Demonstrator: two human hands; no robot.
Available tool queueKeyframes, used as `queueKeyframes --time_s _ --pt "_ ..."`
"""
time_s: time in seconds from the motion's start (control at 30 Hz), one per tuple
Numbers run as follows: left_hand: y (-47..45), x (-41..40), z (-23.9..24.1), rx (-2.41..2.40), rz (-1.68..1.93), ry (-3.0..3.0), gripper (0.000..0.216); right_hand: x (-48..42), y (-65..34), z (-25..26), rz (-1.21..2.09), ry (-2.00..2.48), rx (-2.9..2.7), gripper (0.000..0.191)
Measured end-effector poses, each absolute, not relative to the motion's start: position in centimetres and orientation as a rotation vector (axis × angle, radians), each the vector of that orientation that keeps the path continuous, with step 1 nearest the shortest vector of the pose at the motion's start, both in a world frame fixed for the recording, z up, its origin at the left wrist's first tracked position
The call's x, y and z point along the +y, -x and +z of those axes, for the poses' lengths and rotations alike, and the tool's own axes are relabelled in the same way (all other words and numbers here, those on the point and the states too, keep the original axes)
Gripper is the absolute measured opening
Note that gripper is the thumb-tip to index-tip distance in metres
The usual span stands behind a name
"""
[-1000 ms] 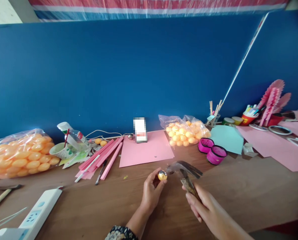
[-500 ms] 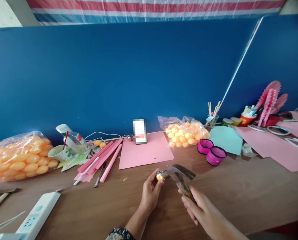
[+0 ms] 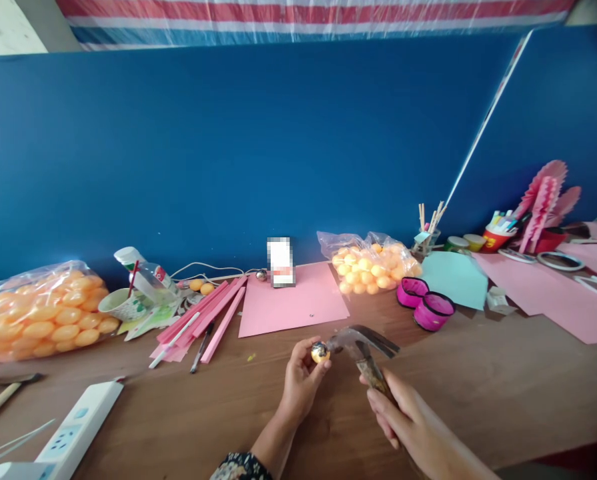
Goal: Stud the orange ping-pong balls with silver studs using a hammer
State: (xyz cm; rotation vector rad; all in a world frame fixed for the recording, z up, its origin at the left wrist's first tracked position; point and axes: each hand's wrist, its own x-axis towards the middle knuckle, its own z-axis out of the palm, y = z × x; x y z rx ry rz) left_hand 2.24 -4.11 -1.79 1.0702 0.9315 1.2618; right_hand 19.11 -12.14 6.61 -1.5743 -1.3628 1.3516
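Note:
My left hand (image 3: 301,380) pinches a small shiny metal ball (image 3: 320,352) between thumb and fingers, held up over the brown table. The ball gleams gold below and dark silver on top. In my right hand (image 3: 403,407) is a claw hammer (image 3: 365,347), gripped by its worn wooden handle, with the claw pointing right. The hammer's striking face is right beside the ball; I cannot tell whether they touch. Behind my hands lies a pink paper sheet (image 3: 293,310) with a tiny dark bit on it. Another silver ball (image 3: 261,275) sits by the paper's back edge.
Bags of orange balls stand left (image 3: 43,320) and back centre (image 3: 363,270). Pink strips (image 3: 218,300), a pen (image 3: 201,347), a power strip (image 3: 81,427) and another hammer (image 3: 8,397) lie left. Magenta bands (image 3: 433,311), a green sheet (image 3: 455,277) and craft supplies are right. A blue partition (image 3: 278,133) rises behind.
The hammer has shifted slightly right, and the metal ball has turned a little in my left fingers, showing more of its surface. Both hands keep their hold.

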Motion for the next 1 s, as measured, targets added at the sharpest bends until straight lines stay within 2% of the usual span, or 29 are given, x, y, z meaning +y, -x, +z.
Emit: queueKeyframes --time_s 0.33,0.5,1.0 --pt "-2.2 -4.4 -0.8 0.950 1.251 -1.019 0.053 -11.8 -19.2 6.6 1.361 1.493 -1.360 0.037" --pt "-2.2 -4.3 -0.8 0.913 1.253 -1.007 0.042 -12.1 -18.9 6.6 1.356 1.533 -1.361 0.038" --pt "-2.0 -4.4 -0.7 0.894 1.216 -0.977 0.044 -12.0 -18.6 6.2 1.360 1.504 -1.367 0.039"
